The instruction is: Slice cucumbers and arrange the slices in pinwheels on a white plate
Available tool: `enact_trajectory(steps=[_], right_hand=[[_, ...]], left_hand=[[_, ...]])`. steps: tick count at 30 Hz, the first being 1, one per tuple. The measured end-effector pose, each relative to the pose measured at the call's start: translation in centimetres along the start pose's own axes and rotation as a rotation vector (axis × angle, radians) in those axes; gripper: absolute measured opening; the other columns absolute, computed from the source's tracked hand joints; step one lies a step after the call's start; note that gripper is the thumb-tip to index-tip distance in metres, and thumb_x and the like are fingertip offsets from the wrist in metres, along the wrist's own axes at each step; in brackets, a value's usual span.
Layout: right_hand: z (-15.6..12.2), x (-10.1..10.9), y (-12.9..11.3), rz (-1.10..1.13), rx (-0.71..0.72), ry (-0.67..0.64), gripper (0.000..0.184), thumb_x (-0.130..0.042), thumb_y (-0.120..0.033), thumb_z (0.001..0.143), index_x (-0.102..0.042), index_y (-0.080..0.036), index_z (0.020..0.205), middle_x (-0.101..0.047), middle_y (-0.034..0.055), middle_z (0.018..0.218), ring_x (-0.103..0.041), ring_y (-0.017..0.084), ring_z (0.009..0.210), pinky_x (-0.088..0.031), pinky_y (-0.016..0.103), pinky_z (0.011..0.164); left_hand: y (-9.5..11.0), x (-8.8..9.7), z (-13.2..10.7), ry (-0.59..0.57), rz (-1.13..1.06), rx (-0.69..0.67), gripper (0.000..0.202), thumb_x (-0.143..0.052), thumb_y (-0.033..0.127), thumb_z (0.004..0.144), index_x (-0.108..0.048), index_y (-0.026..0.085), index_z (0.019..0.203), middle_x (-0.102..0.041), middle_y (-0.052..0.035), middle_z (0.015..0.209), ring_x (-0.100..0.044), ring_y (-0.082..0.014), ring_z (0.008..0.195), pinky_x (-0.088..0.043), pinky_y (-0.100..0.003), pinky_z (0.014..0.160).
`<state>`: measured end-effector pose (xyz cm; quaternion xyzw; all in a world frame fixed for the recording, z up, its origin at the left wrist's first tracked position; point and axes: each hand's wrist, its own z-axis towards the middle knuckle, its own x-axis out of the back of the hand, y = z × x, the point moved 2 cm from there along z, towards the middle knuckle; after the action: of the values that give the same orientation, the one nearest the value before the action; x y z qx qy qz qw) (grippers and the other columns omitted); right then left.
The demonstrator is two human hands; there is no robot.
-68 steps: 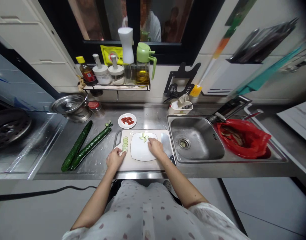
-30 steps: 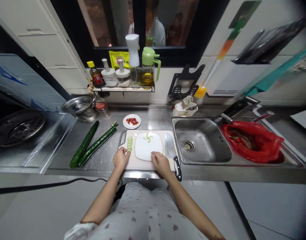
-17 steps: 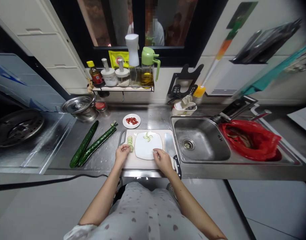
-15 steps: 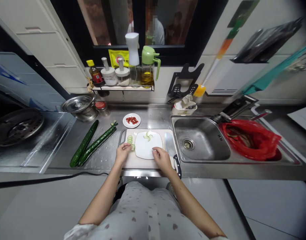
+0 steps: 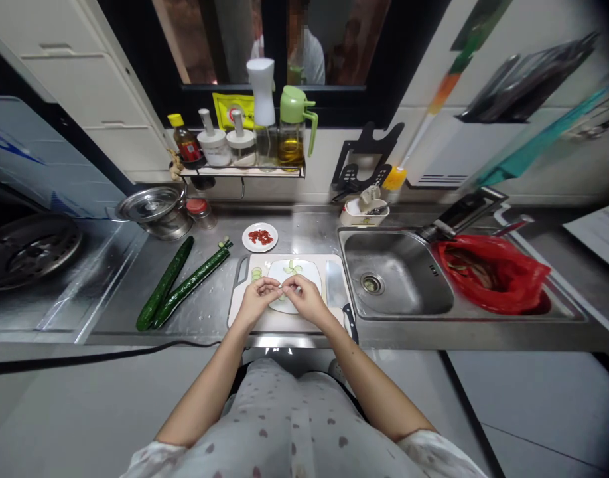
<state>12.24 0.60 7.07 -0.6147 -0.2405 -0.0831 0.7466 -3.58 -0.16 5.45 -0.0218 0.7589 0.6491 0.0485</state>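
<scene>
Over the white plate, my left hand and my right hand meet fingertip to fingertip, both closed. Pinched between them is a thin, pale green cucumber slice, mostly covered by the fingers. At the plate's far side several cucumber slices lie fanned out. More slices, a short row, rest on the cutting board left of the plate. A knife lies along the board's right side, its dark handle towards me.
Two whole cucumbers lie left of the board. Behind it is a small dish of chopped red pieces. The sink is on the right, with a red plastic bag beside it. A lidded steel pot stands back left, under the spice rack.
My left hand has moved right from the slices on the board, and my right hand has moved left from the plate's edge. Both now meet above the plate around a slice.
</scene>
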Motion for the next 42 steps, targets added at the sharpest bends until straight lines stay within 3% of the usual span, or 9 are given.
enact_trajectory(steps=[3,6,8,10,14,18,28,33,42], right_hand=[[-0.1,0.1,0.4,0.036,0.029,0.026,0.012,-0.053,-0.027,0.086,-0.062,-0.02,0.082,-0.063,0.0011,0.08,-0.054,0.014,0.076,-0.042,0.026,0.072],[-0.3,0.6,0.6,0.046,0.041,0.067,0.012,-0.052,-0.028,0.087,-0.06,-0.02,0.083,-0.062,0.0013,0.08,-0.054,0.015,0.077,-0.041,0.026,0.071],[-0.4,1.0,0.6,0.038,0.058,0.087,0.013,-0.052,-0.03,0.088,-0.06,-0.02,0.084,-0.062,0.0019,0.082,-0.054,0.015,0.079,-0.041,0.027,0.072],[-0.5,1.4,0.4,0.018,0.092,0.096,0.015,-0.051,-0.031,0.089,-0.059,-0.02,0.084,-0.062,0.0023,0.083,-0.054,0.016,0.079,-0.041,0.027,0.072],[-0.7,1.9,0.1,-0.024,0.173,0.065,0.017,-0.049,-0.032,0.092,-0.059,-0.02,0.083,-0.06,0.0029,0.083,-0.053,0.016,0.082,-0.04,0.028,0.074],[-0.8,2.1,0.3,-0.037,0.174,0.043,0.018,-0.049,-0.032,0.092,-0.059,-0.02,0.083,-0.06,0.003,0.082,-0.052,0.017,0.082,-0.041,0.029,0.075],[-0.9,1.9,1.3,-0.029,0.075,0.048,0.014,-0.051,-0.03,0.088,-0.06,-0.02,0.083,-0.061,0.0018,0.08,-0.053,0.015,0.079,-0.04,0.026,0.072],[-0.7,1.5,1.9,0.02,-0.003,0.059,0.013,-0.053,-0.03,0.084,-0.061,-0.02,0.081,-0.062,0.0009,0.077,-0.053,0.015,0.074,-0.041,0.026,0.069],[-0.8,1.5,4.4,0.116,-0.121,0.084,0.017,-0.055,-0.033,0.08,-0.063,-0.018,0.08,-0.065,0.0014,0.077,-0.056,0.014,0.071,-0.043,0.026,0.068]], left_hand=[[0.0,-0.4,-0.2,0.048,-0.031,0.009,0.04,-0.082,0.04,0.059,-0.065,0.016,0.086,-0.063,0.001,0.073,-0.055,-0.0094,0.068,-0.043,-0.021,0.066],[-0.3,-0.5,-0.4,0.125,-0.006,0.074,0.04,-0.077,0.051,0.063,-0.062,0.016,0.073,-0.058,0.0021,0.063,-0.049,-0.0074,0.058,-0.037,-0.02,0.058],[-0.6,-0.8,-0.7,0.072,0.012,0.195,0.048,-0.068,0.062,0.068,-0.059,0.015,0.065,-0.054,0.0017,0.057,-0.043,-0.0064,0.051,-0.031,-0.02,0.05],[-0.7,-1.3,-0.9,-0.037,-0.029,0.35,0.055,-0.061,0.069,0.071,-0.062,0.014,0.069,-0.056,0.0003,0.058,-0.04,-0.0054,0.046,-0.022,-0.02,0.044],[-0.4,-2.3,-1.0,-0.125,-0.21,0.506,0.053,-0.066,0.065,0.068,-0.064,0.014,0.084,-0.058,0.0002,0.067,-0.041,-0.0032,0.046,-0.015,-0.017,0.041],[0.3,-2.7,-0.4,-0.076,-0.233,0.428,0.043,-0.078,0.048,0.059,-0.062,0.015,0.081,-0.058,0.0008,0.073,-0.044,-0.0032,0.051,-0.019,-0.015,0.041],[-0.1,-2.8,0.8,0.044,-0.154,0.253,0.04,-0.083,0.034,0.048,-0.063,0.014,0.076,-0.058,0.0023,0.063,-0.048,-0.0062,0.054,-0.028,-0.017,0.047],[-0.3,-2.7,1.2,0.077,-0.145,0.138,0.038,-0.083,0.031,0.048,-0.063,0.014,0.075,-0.061,0.003,0.063,-0.054,-0.0075,0.058,-0.04,-0.02,0.059],[-2.3,-3.4,2.5,0.061,-0.092,0.085,0.033,-0.082,0.027,0.05,-0.064,0.014,0.075,-0.06,0.004,0.061,-0.054,-0.007,0.056,-0.041,-0.02,0.06]])
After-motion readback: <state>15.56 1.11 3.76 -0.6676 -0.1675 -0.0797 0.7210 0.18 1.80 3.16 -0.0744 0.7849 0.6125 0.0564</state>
